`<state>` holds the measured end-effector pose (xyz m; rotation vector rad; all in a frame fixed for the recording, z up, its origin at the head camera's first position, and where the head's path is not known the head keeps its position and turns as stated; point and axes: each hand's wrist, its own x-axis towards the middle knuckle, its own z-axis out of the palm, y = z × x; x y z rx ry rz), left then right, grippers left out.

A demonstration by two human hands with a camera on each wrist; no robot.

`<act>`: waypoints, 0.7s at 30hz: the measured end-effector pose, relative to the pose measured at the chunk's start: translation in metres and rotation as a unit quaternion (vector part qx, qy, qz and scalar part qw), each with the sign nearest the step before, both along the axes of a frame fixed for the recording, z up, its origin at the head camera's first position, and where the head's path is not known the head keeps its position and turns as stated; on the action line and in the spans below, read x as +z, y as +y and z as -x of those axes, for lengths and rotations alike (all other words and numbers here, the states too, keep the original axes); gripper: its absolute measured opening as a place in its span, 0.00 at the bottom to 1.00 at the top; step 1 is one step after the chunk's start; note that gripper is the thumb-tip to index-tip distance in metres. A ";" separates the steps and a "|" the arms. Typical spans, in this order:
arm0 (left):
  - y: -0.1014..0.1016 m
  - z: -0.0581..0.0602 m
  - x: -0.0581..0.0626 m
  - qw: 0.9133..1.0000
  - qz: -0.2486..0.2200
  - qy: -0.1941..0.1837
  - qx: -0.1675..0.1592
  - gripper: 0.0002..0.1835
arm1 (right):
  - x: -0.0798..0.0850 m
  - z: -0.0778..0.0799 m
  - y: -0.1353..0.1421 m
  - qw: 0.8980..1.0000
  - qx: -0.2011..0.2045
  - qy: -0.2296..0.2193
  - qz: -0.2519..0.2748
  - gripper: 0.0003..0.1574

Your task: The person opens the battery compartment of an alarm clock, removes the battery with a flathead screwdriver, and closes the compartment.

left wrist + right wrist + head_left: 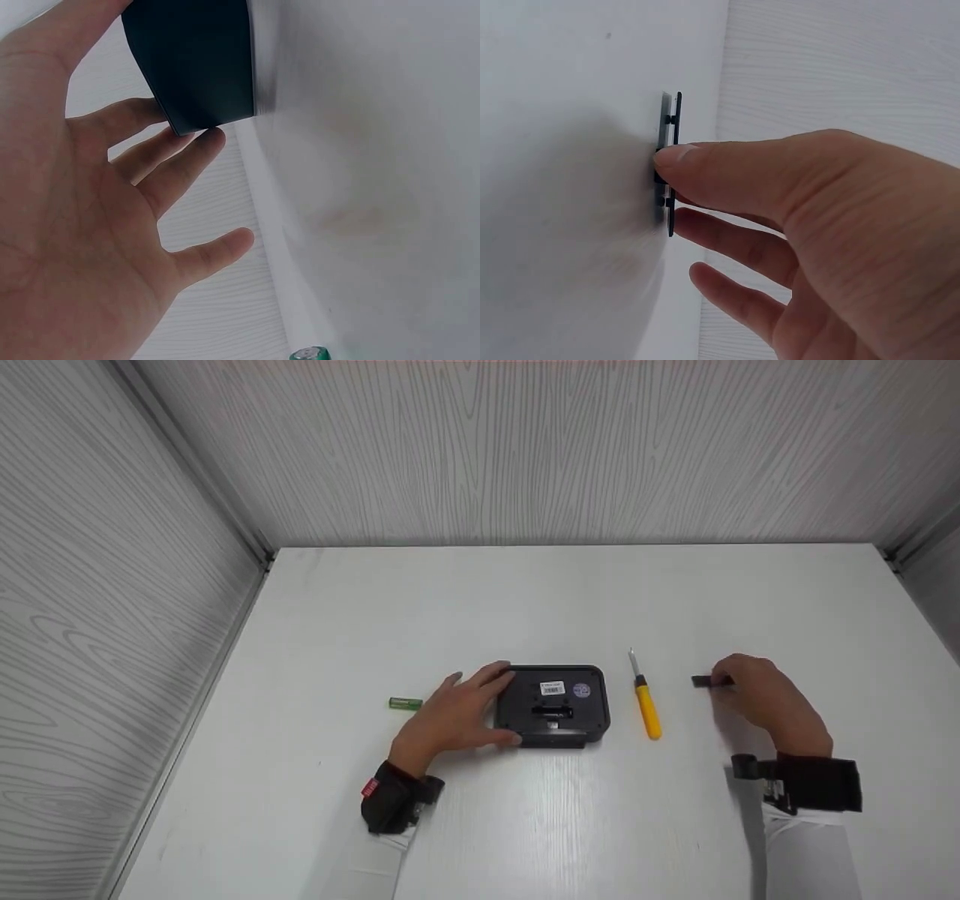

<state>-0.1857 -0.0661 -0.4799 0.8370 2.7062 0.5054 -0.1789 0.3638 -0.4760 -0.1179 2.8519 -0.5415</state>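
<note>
Black device (526,718) label-side up on bench (555,607), left hand (459,718) unclenched, fingers spread against it; right hand (766,699) pinches small black cover (700,681). Compartment (552,712) looks uncovered, green battery (406,703) lies outside; neither cover nor battery seems fitted yet.

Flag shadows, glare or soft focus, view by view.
Head: soft shadow beside the right hand on the white table, faint sheen below the black device; left wrist: table looks hazy and soft; right wrist: broad, soft-edged shadow beside the thin black cover.
</note>
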 end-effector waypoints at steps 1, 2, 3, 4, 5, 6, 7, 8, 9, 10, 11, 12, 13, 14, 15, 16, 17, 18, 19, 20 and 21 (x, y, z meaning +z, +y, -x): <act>0.000 0.000 0.000 1.000 0.000 -0.003 0.002 0.52 | 0.000 0.000 0.001 1.000 -0.001 0.001 0.002 0.12; 0.001 0.000 0.000 1.000 0.000 -0.005 0.003 0.52 | -0.001 0.000 0.001 1.000 -0.005 0.001 0.006 0.12; 0.001 0.001 0.001 1.000 0.000 -0.007 0.003 0.52 | -0.001 0.001 0.002 1.000 -0.009 0.000 0.010 0.12; 0.001 0.001 0.001 1.000 0.001 -0.008 0.004 0.52 | -0.001 0.001 0.002 1.000 -0.013 -0.001 0.014 0.12; 0.001 0.001 0.001 1.000 0.001 -0.010 0.004 0.52 | -0.002 0.001 0.003 1.000 -0.017 -0.002 0.017 0.12; 0.001 0.001 0.001 1.000 0.003 -0.009 0.004 0.52 | -0.002 0.001 0.003 1.000 -0.020 -0.001 0.018 0.11; 0.001 0.001 0.001 1.000 0.005 -0.009 0.004 0.52 | -0.002 0.001 0.003 1.000 -0.022 0.000 0.020 0.11; 0.001 0.001 0.001 1.000 0.006 -0.008 0.004 0.52 | -0.002 0.001 0.002 0.999 -0.024 0.000 0.021 0.11; 0.001 0.001 0.001 1.000 0.007 -0.007 0.004 0.52 | -0.001 0.001 0.002 1.000 -0.022 0.003 0.021 0.11; 0.001 0.001 0.001 1.000 0.007 -0.007 0.004 0.52 | -0.001 0.001 0.002 1.000 -0.019 0.006 0.021 0.10; 0.001 0.001 0.001 1.000 0.008 -0.007 0.004 0.52 | 0.000 0.001 0.001 1.000 -0.018 0.008 0.019 0.10; 0.001 0.001 0.001 1.000 0.008 -0.008 0.004 0.52 | 0.001 0.000 0.001 1.000 -0.017 0.010 0.017 0.10; 0.001 0.001 0.001 1.000 0.008 -0.008 0.004 0.52 | 0.001 0.000 0.000 1.000 -0.017 0.011 0.013 0.10; 0.001 0.001 0.001 1.000 0.007 -0.009 0.003 0.52 | 0.002 0.000 -0.001 1.000 -0.018 0.011 0.008 0.10; 0.001 0.001 0.001 1.000 0.006 -0.010 0.003 0.52 | 0.003 0.000 -0.002 1.000 -0.018 0.011 0.004 0.10; 0.001 0.001 0.001 1.000 0.005 -0.011 0.003 0.52 | 0.003 0.000 -0.002 1.000 -0.021 0.011 0.000 0.11; 0.001 0.001 0.001 1.000 0.005 -0.011 0.003 0.52 | 0.003 0.000 -0.003 1.000 -0.023 0.012 -0.005 0.11; 0.001 0.001 0.001 1.000 0.006 -0.011 0.003 0.52 | 0.003 0.000 -0.004 1.000 -0.024 0.013 -0.009 0.11; 0.001 0.001 0.001 1.000 0.007 -0.011 0.003 0.52 | 0.003 0.000 -0.005 1.000 -0.024 0.015 -0.012 0.11; 0.001 0.001 0.001 1.000 0.006 -0.011 0.003 0.52 | 0.003 0.000 -0.005 0.999 -0.025 0.018 -0.014 0.11; 0.000 0.001 0.001 1.000 0.006 -0.010 0.003 0.52 | 0.003 0.000 -0.006 0.999 -0.023 0.022 -0.015 0.11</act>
